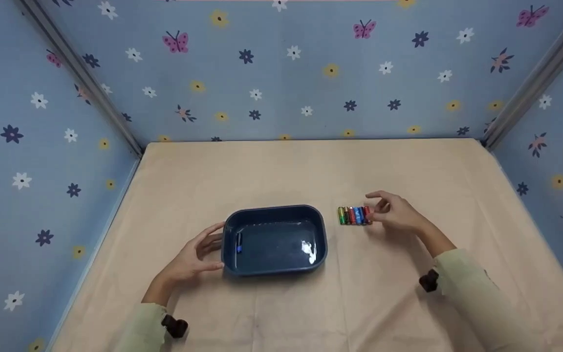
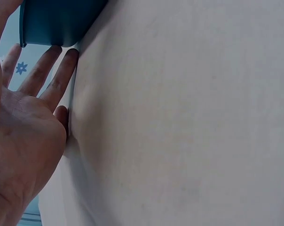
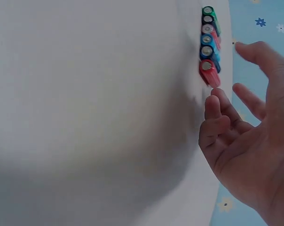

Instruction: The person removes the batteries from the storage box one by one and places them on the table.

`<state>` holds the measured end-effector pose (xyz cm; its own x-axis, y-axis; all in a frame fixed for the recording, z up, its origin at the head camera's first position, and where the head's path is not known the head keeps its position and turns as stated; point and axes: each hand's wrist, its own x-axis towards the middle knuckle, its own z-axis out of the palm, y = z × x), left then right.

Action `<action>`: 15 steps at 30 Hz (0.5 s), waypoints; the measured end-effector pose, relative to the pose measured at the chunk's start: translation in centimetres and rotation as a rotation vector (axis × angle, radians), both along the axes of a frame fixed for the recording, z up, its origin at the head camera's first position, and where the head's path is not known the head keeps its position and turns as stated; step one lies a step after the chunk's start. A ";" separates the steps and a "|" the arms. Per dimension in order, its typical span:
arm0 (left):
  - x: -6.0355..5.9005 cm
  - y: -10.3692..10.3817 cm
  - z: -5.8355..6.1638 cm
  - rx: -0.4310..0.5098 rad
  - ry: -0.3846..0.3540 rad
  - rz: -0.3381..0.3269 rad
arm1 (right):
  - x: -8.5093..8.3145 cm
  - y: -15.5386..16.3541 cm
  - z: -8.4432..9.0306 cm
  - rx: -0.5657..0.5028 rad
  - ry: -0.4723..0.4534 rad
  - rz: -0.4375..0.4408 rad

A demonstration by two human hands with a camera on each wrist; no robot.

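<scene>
A dark blue tray [image 1: 274, 213] sits on the beige table, with one blue battery [image 1: 238, 243] lying at its left inside wall. My left hand [image 1: 194, 256] rests open against the tray's left side, fingers straight along the tray wall [image 2: 57, 21]. To the tray's right lies a row of several coloured batteries [image 1: 355, 215], side by side. My right hand [image 1: 393, 211] hovers just right of the row, fingers loosely curved and holding nothing. In the right wrist view the red battery [image 3: 209, 71] at the row's end lies nearest my fingertips [image 3: 212, 101].
The beige table [image 1: 311, 166] is boxed in by blue flowered walls [image 1: 281, 68] at the back and both sides. A wet-looking glare patch [image 1: 309, 252] shows on the tray's floor at the right.
</scene>
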<state>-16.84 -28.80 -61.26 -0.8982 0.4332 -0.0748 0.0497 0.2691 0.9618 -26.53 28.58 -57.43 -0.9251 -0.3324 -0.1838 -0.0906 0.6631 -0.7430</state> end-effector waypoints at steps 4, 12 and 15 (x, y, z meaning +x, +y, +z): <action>0.0 -0.1 0.0 0.005 0.012 -0.005 | -0.6 0.3 1.9 0.023 0.044 0.019; -0.1 0.1 0.1 0.007 -0.002 0.000 | -1.8 0.6 4.8 0.051 0.098 0.026; -0.1 0.1 0.1 0.009 -0.010 0.004 | -2.1 0.6 4.8 0.055 0.098 0.036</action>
